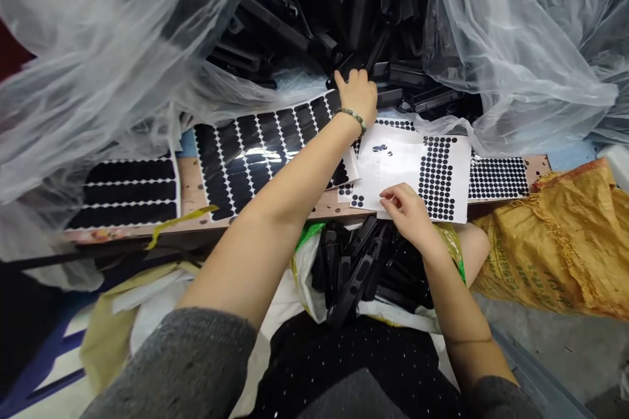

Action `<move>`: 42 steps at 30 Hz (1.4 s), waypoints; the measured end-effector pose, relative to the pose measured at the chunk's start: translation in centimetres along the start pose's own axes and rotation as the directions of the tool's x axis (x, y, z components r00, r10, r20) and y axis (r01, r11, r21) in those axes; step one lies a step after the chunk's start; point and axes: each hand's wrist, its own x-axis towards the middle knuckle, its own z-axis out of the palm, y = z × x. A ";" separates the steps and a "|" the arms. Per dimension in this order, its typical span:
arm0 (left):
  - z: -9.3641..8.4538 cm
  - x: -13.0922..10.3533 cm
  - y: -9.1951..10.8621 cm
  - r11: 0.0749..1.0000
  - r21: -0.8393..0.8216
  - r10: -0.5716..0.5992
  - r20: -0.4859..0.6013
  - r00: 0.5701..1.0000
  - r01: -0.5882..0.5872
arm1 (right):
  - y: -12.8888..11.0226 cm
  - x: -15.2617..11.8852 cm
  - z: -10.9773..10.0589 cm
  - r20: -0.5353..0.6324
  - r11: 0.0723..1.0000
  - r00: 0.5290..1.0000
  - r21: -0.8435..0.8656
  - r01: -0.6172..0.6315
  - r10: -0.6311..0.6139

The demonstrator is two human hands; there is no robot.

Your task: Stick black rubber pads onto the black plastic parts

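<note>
My left hand (358, 97) reaches to the near edge of a pile of black plastic parts (344, 0); its fingers are spread at a dark part, and whether they grip it is unclear. My right hand (405, 211) is over the lower part of a white sheet with black round stickers (436, 177), thumb and forefinger close together, anything between them too small to make out. Left of that sheet lies a sheet of larger black stickers (255, 154), partly under my left forearm.
An open bag of black parts (363, 268) sits below the table edge (324, 209). Clear plastic film (515, 46) drapes both sides of the pile. A yellow woven sack (565, 242) stands at right. More stickers (130, 190) lie at left.
</note>
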 end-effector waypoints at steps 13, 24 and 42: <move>-8.9 -14.7 1.9 0.692 -0.673 -0.192 0.176 0.966 0.260 | -2.5 2.1 3.7 0.198 0.895 0.977 -0.447 0.015 0.083; -9.1 -24.6 -2.1 0.529 -0.788 -0.300 0.173 0.938 0.314 | -0.6 2.3 4.0 0.095 0.989 0.995 -0.144 0.016 -0.002; -5.1 -26.6 -1.2 0.818 -0.575 -0.020 -0.004 1.000 0.014 | -4.4 -1.4 5.2 -0.047 0.839 0.999 0.543 0.008 0.021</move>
